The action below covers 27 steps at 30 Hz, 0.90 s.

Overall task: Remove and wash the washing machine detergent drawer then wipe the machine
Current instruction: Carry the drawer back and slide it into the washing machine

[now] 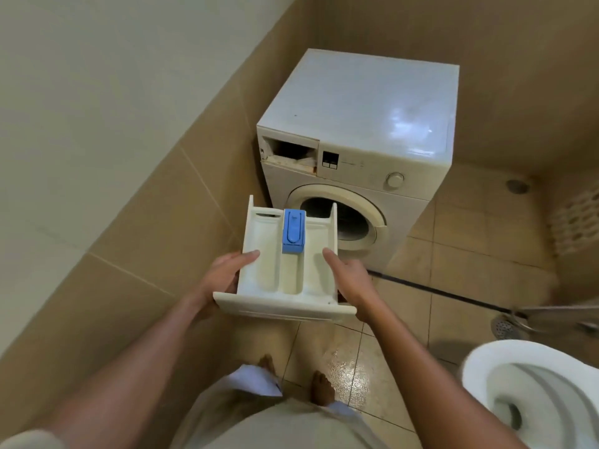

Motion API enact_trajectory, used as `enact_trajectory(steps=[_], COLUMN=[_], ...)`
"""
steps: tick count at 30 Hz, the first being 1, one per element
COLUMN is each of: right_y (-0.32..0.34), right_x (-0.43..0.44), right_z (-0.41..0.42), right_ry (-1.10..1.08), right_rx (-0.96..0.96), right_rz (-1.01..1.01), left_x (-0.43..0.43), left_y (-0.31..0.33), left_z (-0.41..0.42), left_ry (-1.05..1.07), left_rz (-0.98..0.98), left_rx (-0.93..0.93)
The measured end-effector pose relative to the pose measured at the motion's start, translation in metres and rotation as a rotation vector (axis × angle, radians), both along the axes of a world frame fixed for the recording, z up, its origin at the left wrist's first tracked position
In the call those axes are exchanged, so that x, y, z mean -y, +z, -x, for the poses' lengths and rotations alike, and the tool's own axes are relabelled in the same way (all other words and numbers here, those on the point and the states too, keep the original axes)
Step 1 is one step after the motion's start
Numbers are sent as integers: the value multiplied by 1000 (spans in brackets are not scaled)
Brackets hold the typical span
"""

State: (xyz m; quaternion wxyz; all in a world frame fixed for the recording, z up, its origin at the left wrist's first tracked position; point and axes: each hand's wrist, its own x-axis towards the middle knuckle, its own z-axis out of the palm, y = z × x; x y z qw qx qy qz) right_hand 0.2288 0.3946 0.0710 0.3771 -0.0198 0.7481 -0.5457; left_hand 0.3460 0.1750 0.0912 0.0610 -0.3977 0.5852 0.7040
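Observation:
I hold a white detergent drawer (319, 254) out in front of me, clear of the machine, with a blue insert (293, 231) in its middle compartment. My left hand (220, 273) grips its left side and my right hand (351, 280) grips its right side. Beyond it stands the white front-loading washing machine (363, 118) in the corner, its drawer slot (290, 153) open and dark at the top left of the front panel. The round door (343, 212) sits below the panel.
A beige tiled wall (136, 228) runs along my left. A white toilet bowl (531, 384) is at the lower right, with a floor drain (505, 327) and a metal hose beside it. The tiled floor (356, 374) near my bare feet looks wet.

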Motion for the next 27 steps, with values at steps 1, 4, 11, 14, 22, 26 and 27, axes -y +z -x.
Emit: enact_trajectory(steps=[1,4,11,14,22,26,27], right_y=[0,1,-8,-22,-57,-71,-73], right_x=[8,34,102,143,226,245,249], right_z=[8,33,90,120,196,218,222], right_ry=[4,-9,-50,-97,-131,-177,-187], right_rx=[-3,6,28,56,127,127,124], right_rz=[6,20,-4,-86,-223,-297,-309], left_x=[8,33,102,145,231,248,253], left_y=[0,-3,-13,-29,-77,-89,-92], left_z=[7,34,103,141,238,275,282], left_ry=[-7,-37,-143,-160,-214,-289,-304], left_rz=[8,15,6,-38,-165,-163,-170], left_rx=[-3,2,48,87,202,262,278])
